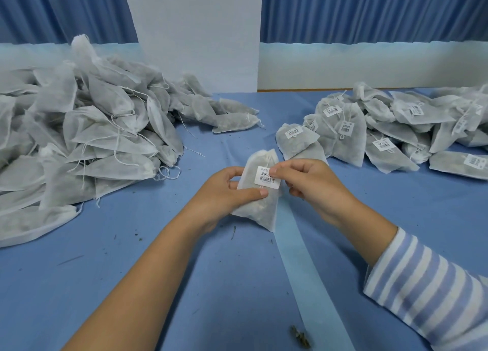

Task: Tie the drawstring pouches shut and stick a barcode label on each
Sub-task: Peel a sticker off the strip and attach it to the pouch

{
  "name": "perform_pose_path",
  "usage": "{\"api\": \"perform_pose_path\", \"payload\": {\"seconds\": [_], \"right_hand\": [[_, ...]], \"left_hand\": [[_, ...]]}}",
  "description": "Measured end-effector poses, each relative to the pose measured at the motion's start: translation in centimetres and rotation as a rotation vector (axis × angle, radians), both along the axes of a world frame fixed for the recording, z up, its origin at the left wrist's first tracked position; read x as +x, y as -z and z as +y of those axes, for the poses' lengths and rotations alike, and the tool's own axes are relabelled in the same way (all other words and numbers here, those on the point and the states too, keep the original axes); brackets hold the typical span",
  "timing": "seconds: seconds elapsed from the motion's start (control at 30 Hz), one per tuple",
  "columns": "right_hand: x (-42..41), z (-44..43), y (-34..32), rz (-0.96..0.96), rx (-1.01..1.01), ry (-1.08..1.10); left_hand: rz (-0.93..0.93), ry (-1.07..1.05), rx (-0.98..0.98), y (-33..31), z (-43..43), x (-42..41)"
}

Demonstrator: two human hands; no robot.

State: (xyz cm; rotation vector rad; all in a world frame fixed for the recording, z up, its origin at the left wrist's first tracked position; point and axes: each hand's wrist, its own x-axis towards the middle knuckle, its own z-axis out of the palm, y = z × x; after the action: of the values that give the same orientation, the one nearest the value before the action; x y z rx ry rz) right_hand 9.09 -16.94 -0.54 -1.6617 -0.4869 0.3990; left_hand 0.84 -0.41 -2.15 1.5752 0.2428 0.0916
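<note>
Drawstring pouches filled my view: an unlabelled heap [92, 128] at the left of the blue table [132, 258], a labelled heap [396, 128] at the right. Between them I saw the left hand [224, 192] clamped round one pouch [260, 210], thumb across its front, and the right hand [314, 184] pinching the barcode label [267, 181] on it.

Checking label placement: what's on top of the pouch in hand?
A barcode label lies on the pouch front. The right hand covers the label's upper right corner, hiding some print there.
</note>
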Motion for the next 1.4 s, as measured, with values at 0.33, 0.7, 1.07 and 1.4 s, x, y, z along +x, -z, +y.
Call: {"api": "perform_pose_path", "payload": {"seconds": [0.33,0.7,1.07,1.4], "right_hand": [[-0.1,0.2,0.5,-0.004,0.043,0.05],[-0.4,0.6,1.3,-0.341,0.039,0.13],[-0.2,0.6,0.7,0.116,0.034,0.022],[-0.3,0.5,0.8,0.124,0.094,-0.036]], "left_hand": [[-0.034,0.023,0.027,0.2,-0.2,0.1],[-0.02,-0.205,0.018,0.1,-0.7,0.6],[-0.044,-0.136,-0.195,0.0,-0.9,0.4],[-0.027,-0.185,-0.216,-0.2,-1.2,0.3]]}}
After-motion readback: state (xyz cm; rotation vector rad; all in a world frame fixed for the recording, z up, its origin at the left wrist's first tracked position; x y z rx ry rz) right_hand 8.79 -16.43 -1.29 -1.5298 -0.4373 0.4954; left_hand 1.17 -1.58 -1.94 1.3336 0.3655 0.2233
